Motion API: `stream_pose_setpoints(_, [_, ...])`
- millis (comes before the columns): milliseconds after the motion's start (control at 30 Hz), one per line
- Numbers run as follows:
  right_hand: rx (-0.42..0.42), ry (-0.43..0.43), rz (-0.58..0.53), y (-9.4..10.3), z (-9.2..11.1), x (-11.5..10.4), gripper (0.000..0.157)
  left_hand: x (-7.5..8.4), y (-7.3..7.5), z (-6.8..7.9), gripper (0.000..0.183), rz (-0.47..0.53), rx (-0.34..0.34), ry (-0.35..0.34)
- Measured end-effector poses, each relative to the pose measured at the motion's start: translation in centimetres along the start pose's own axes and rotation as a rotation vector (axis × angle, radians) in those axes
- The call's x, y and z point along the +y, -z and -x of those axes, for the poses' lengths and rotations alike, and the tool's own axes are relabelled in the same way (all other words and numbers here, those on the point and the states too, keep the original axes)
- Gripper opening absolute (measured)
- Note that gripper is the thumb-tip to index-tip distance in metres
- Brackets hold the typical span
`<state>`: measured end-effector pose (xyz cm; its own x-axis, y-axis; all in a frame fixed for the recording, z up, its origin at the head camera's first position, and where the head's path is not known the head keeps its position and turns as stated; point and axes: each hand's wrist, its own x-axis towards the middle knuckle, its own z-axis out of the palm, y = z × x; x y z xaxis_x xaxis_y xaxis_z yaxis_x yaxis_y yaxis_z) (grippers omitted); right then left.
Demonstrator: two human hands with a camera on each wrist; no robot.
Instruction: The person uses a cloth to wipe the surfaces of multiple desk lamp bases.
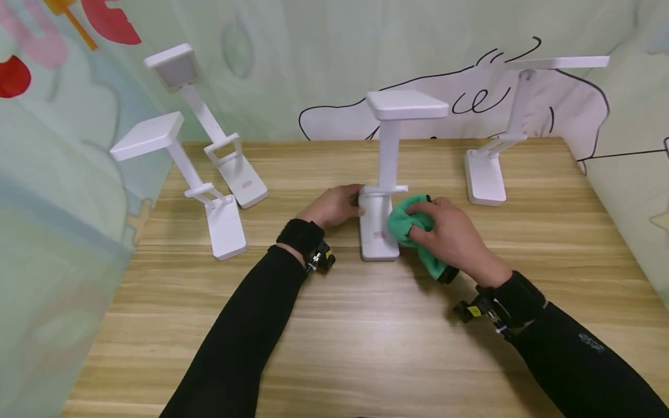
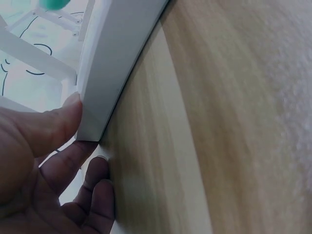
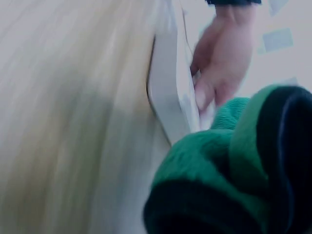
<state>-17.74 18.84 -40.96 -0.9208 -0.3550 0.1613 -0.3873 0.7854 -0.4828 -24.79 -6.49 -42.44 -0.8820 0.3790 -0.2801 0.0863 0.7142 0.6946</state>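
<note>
A white desk lamp (image 1: pixel 380 232) stands upright in the middle of the table, its flat head above a folding arm. My left hand (image 1: pixel 335 205) holds the back left part of its base. In the left wrist view, the thumb (image 2: pixel 70 114) lies on the side of the base (image 2: pixel 114 63) and the fingers reach round its end. My right hand (image 1: pixel 450 232) grips a bunched green cloth (image 1: pixel 410 220) with dark edging, right at the right side of the base. In the right wrist view the cloth (image 3: pixel 200 156) overlaps the near end of the base.
Two more white desk lamps stand at the left, one nearer (image 1: pixel 226 229) and one behind it (image 1: pixel 243 180). Another white lamp (image 1: pixel 486 180) stands at the back right. A printed curtain (image 1: pixel 272 69) hangs behind the wooden table (image 1: pixel 340 348).
</note>
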Motion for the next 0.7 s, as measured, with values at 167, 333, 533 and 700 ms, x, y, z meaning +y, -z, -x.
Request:
stream_pose_setpoints(167, [-0.091,-0.002,-0.039,-2.2,-1.3,-1.0,0.038,0.0,-0.1,0.0,0.065,0.009,-0.016,-0.006])
stream_pose_setpoints(333, [-0.278,0.161,-0.037,-1.9,-0.5,-1.2,0.035,-0.1,-0.1,0.1,0.064,0.007,-0.003,0.004])
stream_pose_setpoints(533, [-0.449,0.225,-0.087,0.9,0.1,-0.2,0.032,0.0,0.0,0.1,0.064,0.018,0.001,0.041])
stream_pose_setpoints(700, [-0.223,0.092,-0.029,1.2,-1.3,0.2,0.031,-0.1,0.0,0.0,0.064,0.020,0.000,0.038])
